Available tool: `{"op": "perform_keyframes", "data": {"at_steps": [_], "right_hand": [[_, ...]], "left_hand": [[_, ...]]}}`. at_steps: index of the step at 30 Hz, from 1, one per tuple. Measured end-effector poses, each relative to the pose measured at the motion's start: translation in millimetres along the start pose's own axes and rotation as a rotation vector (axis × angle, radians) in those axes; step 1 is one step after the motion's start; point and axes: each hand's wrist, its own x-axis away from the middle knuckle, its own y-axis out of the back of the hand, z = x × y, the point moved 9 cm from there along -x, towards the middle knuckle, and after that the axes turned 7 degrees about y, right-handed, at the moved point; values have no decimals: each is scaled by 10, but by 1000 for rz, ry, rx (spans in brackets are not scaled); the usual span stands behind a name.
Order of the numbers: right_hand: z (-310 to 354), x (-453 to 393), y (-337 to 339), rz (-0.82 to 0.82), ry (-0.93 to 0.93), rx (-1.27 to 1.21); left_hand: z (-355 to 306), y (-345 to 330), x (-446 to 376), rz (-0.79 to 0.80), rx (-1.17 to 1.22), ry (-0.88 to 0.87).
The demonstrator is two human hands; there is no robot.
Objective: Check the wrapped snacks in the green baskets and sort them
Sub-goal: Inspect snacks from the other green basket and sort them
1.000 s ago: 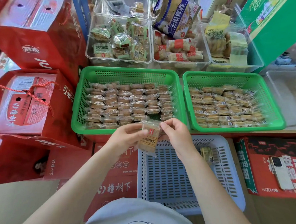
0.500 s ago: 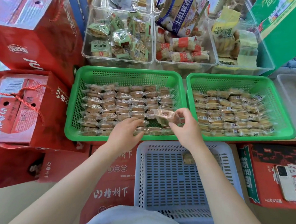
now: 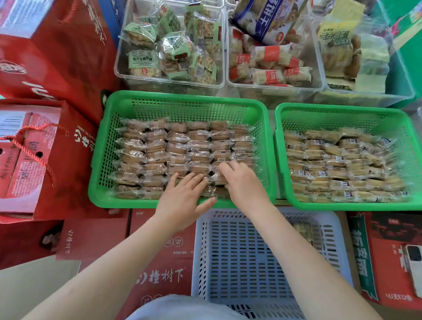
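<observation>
Hands meet over the near right corner of the left green basket [image 3: 101,190]. Left hand [image 3: 182,200] lies flat, its fingers [image 3: 194,181] straight and spread, resting on the front row of wrapped snacks [image 3: 180,149] and gripping nothing. Right hand [image 3: 243,182] sits just beside it, knuckles up, fingers bent down into the packets; whether they pinch one cannot be told, since the fingertips are hidden. Beyond both sets of fingers the brown, clear-wrapped snacks fill the basket in tidy rows. Off to the right of the right hand's fingers stands the right green basket [image 3: 349,111], packed with paler wrapped snacks [image 3: 339,163]. Below the wrists, nearer the person, sits a pale blue basket [image 3: 234,256] with one packet [image 3: 304,230] showing dimly at its far right side. Past the fingertips, behind the green baskets, stand clear bins [image 3: 171,83] of other wrapped goods. A white phone [image 3: 421,271] lies on a red carton [image 3: 390,248] at the far right.
</observation>
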Motion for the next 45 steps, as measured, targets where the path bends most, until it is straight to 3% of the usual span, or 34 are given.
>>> {"op": "perform_keyframes", "data": {"at_steps": [7, 10, 13, 25, 31, 36, 38, 42, 45], "right_hand": [[-158, -86, -165, 168, -29, 132], [-231, -149, -91, 58, -80, -52], [-333, -247, 4, -88, -149, -142], [-358, -306, -94, 9, -144, 99], [-381, -317, -60, -6, -162, -22], [-450, -301, 103, -53, -253, -315], [-465, -238, 241, -115, -269, -417], [-425, 90, 685, -435, -274, -522], [-396, 389, 865, -559, -341, -661]], "left_hand": [[-25, 68, -5, -84, 9, -23], [-133, 129, -65, -131, -7, -77], [-172, 106, -176, -52, -1, -74], [-148, 44, -200, 40, -43, -19], [-148, 61, -197, 41, -40, -17], [-148, 72, -188, 41, -35, -20], [-147, 79, -179, 35, -25, -21], [-160, 162, -104, -46, 43, -34], [-135, 282, 95, -129, 354, 16]]}}
